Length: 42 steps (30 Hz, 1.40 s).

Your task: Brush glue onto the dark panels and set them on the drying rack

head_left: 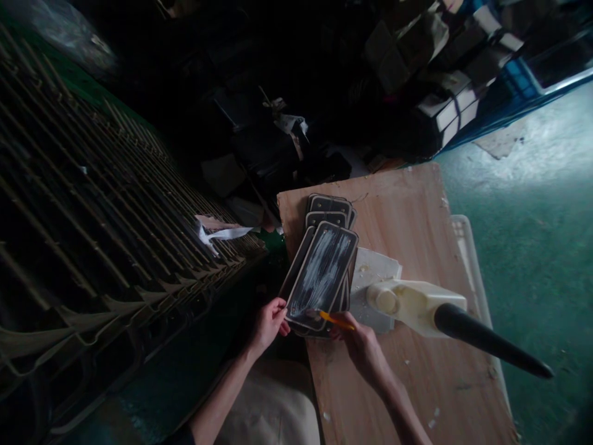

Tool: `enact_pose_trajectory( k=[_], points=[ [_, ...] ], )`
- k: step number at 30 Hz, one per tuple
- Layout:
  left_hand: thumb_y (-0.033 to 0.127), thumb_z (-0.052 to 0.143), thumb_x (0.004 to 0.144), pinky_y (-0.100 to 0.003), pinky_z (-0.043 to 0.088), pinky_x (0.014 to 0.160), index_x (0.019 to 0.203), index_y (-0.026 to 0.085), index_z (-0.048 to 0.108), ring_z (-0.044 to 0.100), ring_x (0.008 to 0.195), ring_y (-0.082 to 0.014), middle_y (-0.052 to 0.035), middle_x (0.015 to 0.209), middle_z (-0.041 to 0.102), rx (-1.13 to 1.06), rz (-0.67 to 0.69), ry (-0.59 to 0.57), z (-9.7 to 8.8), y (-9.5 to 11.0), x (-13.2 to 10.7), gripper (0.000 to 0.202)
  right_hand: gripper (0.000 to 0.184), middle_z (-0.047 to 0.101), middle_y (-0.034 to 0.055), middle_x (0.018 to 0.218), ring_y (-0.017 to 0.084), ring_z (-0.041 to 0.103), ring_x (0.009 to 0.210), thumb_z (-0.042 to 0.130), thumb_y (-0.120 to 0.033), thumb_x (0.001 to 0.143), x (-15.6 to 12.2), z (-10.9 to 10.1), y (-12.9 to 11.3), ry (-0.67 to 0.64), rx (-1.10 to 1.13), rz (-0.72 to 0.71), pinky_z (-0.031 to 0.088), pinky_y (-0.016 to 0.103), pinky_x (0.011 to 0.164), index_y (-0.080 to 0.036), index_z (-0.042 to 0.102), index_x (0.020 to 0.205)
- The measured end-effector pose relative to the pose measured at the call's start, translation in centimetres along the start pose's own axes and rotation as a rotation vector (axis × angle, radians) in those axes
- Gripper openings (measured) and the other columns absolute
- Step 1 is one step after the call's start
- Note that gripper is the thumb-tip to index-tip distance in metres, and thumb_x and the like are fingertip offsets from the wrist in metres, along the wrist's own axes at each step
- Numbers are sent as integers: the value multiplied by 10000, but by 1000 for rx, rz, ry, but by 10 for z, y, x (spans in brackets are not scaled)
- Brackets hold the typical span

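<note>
A dark rectangular panel [324,266] with rounded corners and a pale rim lies tilted on top of a stack of similar panels [327,204]. Whitish streaks of a wet-looking coating cover much of its face. My left hand [269,324] pinches the panel's lower left corner between thumb and fingers. In my right hand [364,346] is a small brush [337,320] with an orange handle, its head touching the panel near the lower edge. Just right of the stack, a cream plastic bottle [419,303] with a long black nozzle [491,340] lies over a pale sheet [377,266].
Everything rests on a wooden board [407,210], with a white plastic crate [472,266] showing beneath its right edge. On the left stands a long rack [115,216] of thin dark sheets. Bundled boxes [451,108] are piled at the back right, beside green floor [546,235].
</note>
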State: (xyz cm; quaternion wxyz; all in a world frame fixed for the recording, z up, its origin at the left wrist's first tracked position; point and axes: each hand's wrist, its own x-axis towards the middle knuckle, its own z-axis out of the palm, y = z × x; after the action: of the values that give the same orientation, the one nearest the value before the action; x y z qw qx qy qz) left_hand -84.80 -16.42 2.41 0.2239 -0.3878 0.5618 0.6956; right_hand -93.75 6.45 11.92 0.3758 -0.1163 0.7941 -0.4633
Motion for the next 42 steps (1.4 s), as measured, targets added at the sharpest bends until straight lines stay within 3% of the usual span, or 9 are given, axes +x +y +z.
enact_pose_trajectory(
  k=[6,11,15,19,22,28,31,36,42],
  points=[
    [394,577,788,-168,395,330,864,163,528,518,340,-110,62,454,540,40,1,-11,0,0,3,248,218,696,19,868,152,680,771,409,-285,999,64,-59,12,355,-119,-105,535,263,717,-230,554,1153],
    [395,568,785,-174,403,340,870,163,526,518,343,-113,52,455,561,58,-3,-18,0,2,2,251,215,700,25,897,162,686,810,430,-274,993,99,-70,5,570,-231,-230,540,301,754,-234,567,1154],
    [419,553,783,-188,431,362,873,166,512,554,371,-128,47,465,569,45,-6,-11,1,1,1,272,213,695,54,945,168,681,809,434,-258,994,96,-50,5,552,-317,-280,539,284,698,-219,576,1148],
    [407,535,795,-198,457,391,886,160,508,594,408,-138,32,501,596,31,-8,2,3,0,-1,264,228,689,44,916,155,675,792,410,-224,1001,62,-26,-3,310,-288,-259,529,249,670,-224,565,1168],
    [366,533,803,-198,473,414,893,157,516,620,443,-141,24,531,611,26,-9,9,3,2,-3,228,209,692,21,849,134,675,724,397,-236,1007,47,-26,-14,196,-172,-174,531,225,641,-228,559,1139],
    [373,570,771,-220,501,428,885,154,524,647,473,-155,20,583,619,-7,-18,11,4,4,-3,251,216,703,39,872,172,690,787,445,-279,977,87,-50,-16,503,-230,-194,545,284,709,-215,576,1137],
    [391,572,774,-224,500,423,890,148,519,642,464,-154,27,577,604,-21,-15,12,4,2,-2,274,219,696,52,882,172,683,774,440,-260,979,85,-32,-12,409,-275,-237,532,265,687,-210,589,1131],
    [364,574,791,-208,487,419,911,136,530,638,466,-142,17,608,615,-30,-22,19,6,3,-6,261,285,665,57,911,161,653,786,384,-163,977,26,32,-11,170,-194,-206,509,244,691,-219,566,1188],
    [417,606,781,-224,504,437,922,131,552,634,470,-143,-12,629,649,-42,-26,3,7,8,-7,323,213,663,38,900,147,649,779,411,-197,982,-16,73,-5,116,36,-80,499,221,697,-222,561,1132]
  ],
)
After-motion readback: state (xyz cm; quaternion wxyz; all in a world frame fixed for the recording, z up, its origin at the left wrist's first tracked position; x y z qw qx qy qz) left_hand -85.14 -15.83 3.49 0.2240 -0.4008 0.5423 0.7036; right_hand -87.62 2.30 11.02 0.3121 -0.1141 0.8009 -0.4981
